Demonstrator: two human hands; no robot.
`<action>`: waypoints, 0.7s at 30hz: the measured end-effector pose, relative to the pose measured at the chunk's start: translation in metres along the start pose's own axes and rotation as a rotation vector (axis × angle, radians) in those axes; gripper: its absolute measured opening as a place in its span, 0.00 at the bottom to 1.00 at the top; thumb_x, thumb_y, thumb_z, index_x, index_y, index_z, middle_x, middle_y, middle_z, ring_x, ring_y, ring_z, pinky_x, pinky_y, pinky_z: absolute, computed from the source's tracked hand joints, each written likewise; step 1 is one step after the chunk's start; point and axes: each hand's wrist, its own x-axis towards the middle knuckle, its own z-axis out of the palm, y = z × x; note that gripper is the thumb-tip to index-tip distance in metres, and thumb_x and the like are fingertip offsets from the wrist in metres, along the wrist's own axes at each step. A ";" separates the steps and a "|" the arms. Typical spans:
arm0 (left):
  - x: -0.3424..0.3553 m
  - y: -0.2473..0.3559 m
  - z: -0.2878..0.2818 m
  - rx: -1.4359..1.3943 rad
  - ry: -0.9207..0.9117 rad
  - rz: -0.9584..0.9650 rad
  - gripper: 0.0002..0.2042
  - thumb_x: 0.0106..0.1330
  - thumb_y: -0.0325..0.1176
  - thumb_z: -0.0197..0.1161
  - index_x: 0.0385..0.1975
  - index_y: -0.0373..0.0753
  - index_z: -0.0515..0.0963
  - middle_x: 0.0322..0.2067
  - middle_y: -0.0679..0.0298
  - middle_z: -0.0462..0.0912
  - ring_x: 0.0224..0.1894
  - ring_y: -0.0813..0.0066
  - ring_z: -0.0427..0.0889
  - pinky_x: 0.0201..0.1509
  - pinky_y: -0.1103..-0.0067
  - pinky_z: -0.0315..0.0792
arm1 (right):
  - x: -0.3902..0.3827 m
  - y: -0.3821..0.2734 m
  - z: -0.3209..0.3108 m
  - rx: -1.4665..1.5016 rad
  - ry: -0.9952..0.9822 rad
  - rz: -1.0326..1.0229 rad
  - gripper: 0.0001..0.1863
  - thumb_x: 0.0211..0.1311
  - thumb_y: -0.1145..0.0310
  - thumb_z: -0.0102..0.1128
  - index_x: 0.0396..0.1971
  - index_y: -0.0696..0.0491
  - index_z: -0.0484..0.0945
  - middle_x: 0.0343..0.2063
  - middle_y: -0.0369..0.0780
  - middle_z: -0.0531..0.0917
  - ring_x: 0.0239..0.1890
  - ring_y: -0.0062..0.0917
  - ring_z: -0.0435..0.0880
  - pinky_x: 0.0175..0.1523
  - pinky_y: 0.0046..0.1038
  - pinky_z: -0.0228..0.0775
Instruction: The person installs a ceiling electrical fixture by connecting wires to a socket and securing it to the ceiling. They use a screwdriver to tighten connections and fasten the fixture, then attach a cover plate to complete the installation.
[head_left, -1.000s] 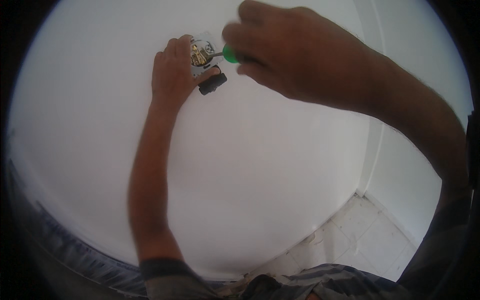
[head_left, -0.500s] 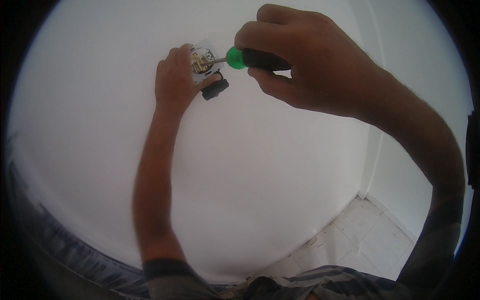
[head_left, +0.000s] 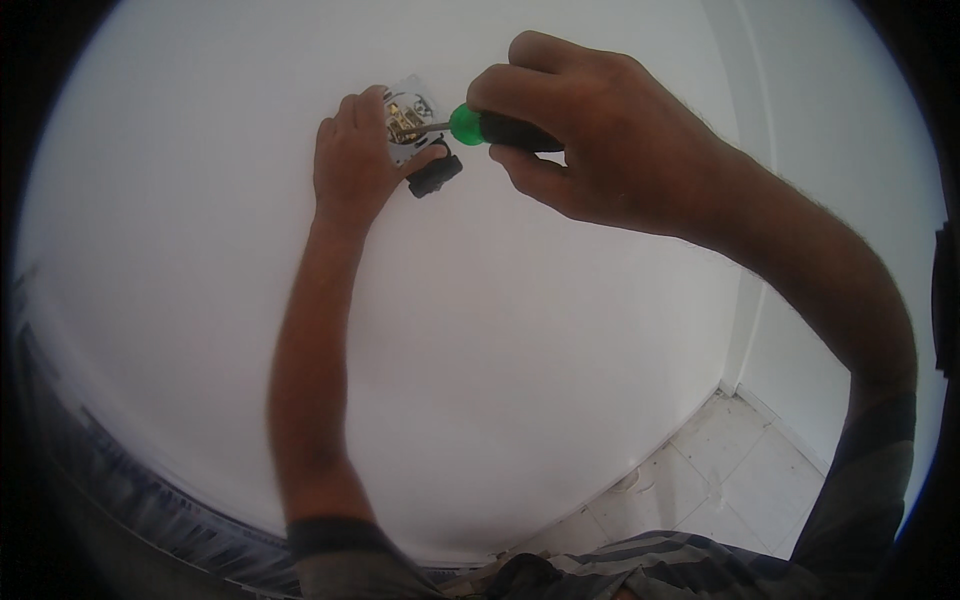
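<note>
A wall socket mechanism (head_left: 407,112), with a pale metal frame and brass parts, sits at the white wall. My left hand (head_left: 355,160) grips it from the left, fingers at its left edge and thumb below. A black plastic piece (head_left: 436,175) hangs at its lower right, beside my left thumb. My right hand (head_left: 610,140) is closed around a screwdriver (head_left: 468,125) with a green and black handle. The screwdriver's shaft points left and its tip reaches the brass parts; the exact contact spot is too small to tell.
The white wall (head_left: 520,370) fills most of the view. A corner with a second wall (head_left: 800,340) is on the right, above a tiled floor (head_left: 710,470). Dark, streaky material (head_left: 150,500) runs along the lower left.
My right hand and the screwdriver have shifted slightly left and down, with the handle turned a little. My left hand still holds the socket mechanism, almost in place.
</note>
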 end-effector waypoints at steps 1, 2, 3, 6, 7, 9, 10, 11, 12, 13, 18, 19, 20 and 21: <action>-0.001 0.000 -0.001 0.010 -0.003 -0.004 0.45 0.43 0.64 0.78 0.53 0.36 0.72 0.39 0.61 0.80 0.37 0.65 0.80 0.41 0.71 0.71 | 0.000 -0.001 0.000 0.003 0.006 0.003 0.13 0.63 0.68 0.71 0.44 0.59 0.84 0.35 0.49 0.86 0.32 0.31 0.90 0.33 0.27 0.83; 0.000 0.001 -0.002 0.018 -0.007 -0.009 0.45 0.43 0.65 0.78 0.53 0.36 0.72 0.39 0.61 0.80 0.37 0.65 0.80 0.41 0.70 0.71 | -0.001 0.000 -0.001 0.002 0.006 0.000 0.13 0.64 0.69 0.71 0.44 0.59 0.84 0.35 0.49 0.86 0.32 0.31 0.89 0.33 0.27 0.83; -0.001 0.002 -0.002 0.025 -0.010 -0.013 0.45 0.43 0.65 0.78 0.53 0.36 0.72 0.39 0.61 0.80 0.37 0.65 0.80 0.41 0.70 0.71 | -0.002 0.000 -0.001 0.001 0.006 -0.004 0.12 0.64 0.69 0.71 0.44 0.59 0.84 0.35 0.49 0.86 0.31 0.31 0.89 0.33 0.27 0.83; 0.000 0.000 -0.002 0.024 -0.019 -0.009 0.45 0.43 0.66 0.78 0.53 0.36 0.72 0.40 0.61 0.80 0.38 0.64 0.80 0.41 0.70 0.71 | -0.004 -0.002 -0.001 0.002 0.021 -0.009 0.12 0.64 0.69 0.70 0.43 0.60 0.84 0.34 0.49 0.86 0.30 0.31 0.89 0.32 0.28 0.83; -0.001 -0.001 -0.002 0.024 -0.014 -0.009 0.45 0.43 0.66 0.77 0.53 0.35 0.72 0.40 0.61 0.80 0.38 0.64 0.80 0.41 0.70 0.71 | -0.004 -0.002 0.000 0.003 0.028 -0.010 0.12 0.64 0.70 0.70 0.43 0.60 0.84 0.34 0.49 0.86 0.30 0.32 0.89 0.32 0.28 0.83; 0.000 0.000 0.000 0.021 -0.002 -0.007 0.45 0.43 0.66 0.77 0.53 0.35 0.72 0.40 0.60 0.80 0.38 0.64 0.80 0.42 0.70 0.71 | -0.006 -0.001 0.001 0.003 0.032 -0.021 0.12 0.64 0.69 0.70 0.43 0.60 0.84 0.34 0.49 0.86 0.29 0.32 0.89 0.32 0.29 0.83; 0.000 0.000 0.000 0.013 -0.007 -0.011 0.45 0.43 0.66 0.78 0.53 0.35 0.72 0.40 0.60 0.80 0.39 0.63 0.80 0.42 0.70 0.71 | -0.007 -0.001 0.002 0.002 0.034 -0.026 0.12 0.64 0.69 0.70 0.43 0.60 0.84 0.34 0.49 0.86 0.29 0.32 0.89 0.32 0.29 0.83; 0.000 0.000 -0.001 0.007 -0.014 -0.015 0.45 0.43 0.66 0.78 0.53 0.35 0.72 0.40 0.60 0.80 0.39 0.63 0.80 0.42 0.70 0.71 | -0.007 0.000 0.001 0.003 0.030 -0.022 0.12 0.64 0.69 0.70 0.42 0.60 0.84 0.34 0.50 0.86 0.30 0.32 0.89 0.32 0.29 0.83; 0.001 0.001 -0.002 0.000 -0.020 -0.019 0.45 0.43 0.65 0.78 0.53 0.35 0.72 0.40 0.60 0.80 0.39 0.63 0.80 0.42 0.70 0.71 | -0.008 0.000 0.000 0.003 0.026 -0.018 0.12 0.64 0.69 0.70 0.42 0.61 0.84 0.34 0.50 0.86 0.30 0.32 0.89 0.32 0.28 0.83; 0.001 0.002 -0.002 -0.001 -0.008 -0.008 0.45 0.43 0.65 0.78 0.53 0.35 0.72 0.40 0.60 0.80 0.39 0.63 0.80 0.42 0.69 0.71 | -0.009 -0.001 -0.001 0.003 0.021 -0.015 0.12 0.64 0.69 0.70 0.42 0.61 0.84 0.34 0.50 0.86 0.30 0.32 0.90 0.31 0.28 0.83; 0.000 0.003 -0.005 -0.002 -0.018 -0.036 0.45 0.43 0.63 0.79 0.54 0.35 0.72 0.41 0.59 0.80 0.39 0.61 0.80 0.43 0.68 0.71 | 0.006 -0.017 -0.012 -0.017 -0.216 0.247 0.13 0.63 0.71 0.70 0.44 0.62 0.83 0.34 0.51 0.86 0.30 0.34 0.90 0.33 0.28 0.84; -0.001 0.002 -0.004 0.001 -0.009 -0.023 0.45 0.43 0.63 0.79 0.54 0.35 0.72 0.41 0.59 0.80 0.39 0.61 0.80 0.43 0.68 0.71 | 0.006 -0.017 -0.011 -0.016 -0.208 0.267 0.13 0.62 0.72 0.71 0.44 0.62 0.83 0.33 0.50 0.87 0.30 0.34 0.90 0.33 0.28 0.84; 0.001 0.001 -0.003 0.002 0.002 -0.009 0.45 0.43 0.63 0.79 0.54 0.35 0.72 0.41 0.59 0.80 0.39 0.61 0.80 0.43 0.68 0.71 | 0.005 -0.017 -0.008 -0.021 -0.108 0.175 0.12 0.64 0.71 0.70 0.44 0.59 0.81 0.30 0.47 0.85 0.29 0.32 0.88 0.31 0.26 0.81; 0.002 0.001 -0.003 0.003 0.014 0.004 0.45 0.43 0.63 0.79 0.54 0.35 0.72 0.41 0.59 0.80 0.39 0.61 0.80 0.42 0.68 0.71 | 0.001 -0.015 -0.001 -0.026 -0.008 0.084 0.12 0.65 0.70 0.70 0.44 0.56 0.79 0.27 0.44 0.84 0.27 0.29 0.87 0.29 0.25 0.78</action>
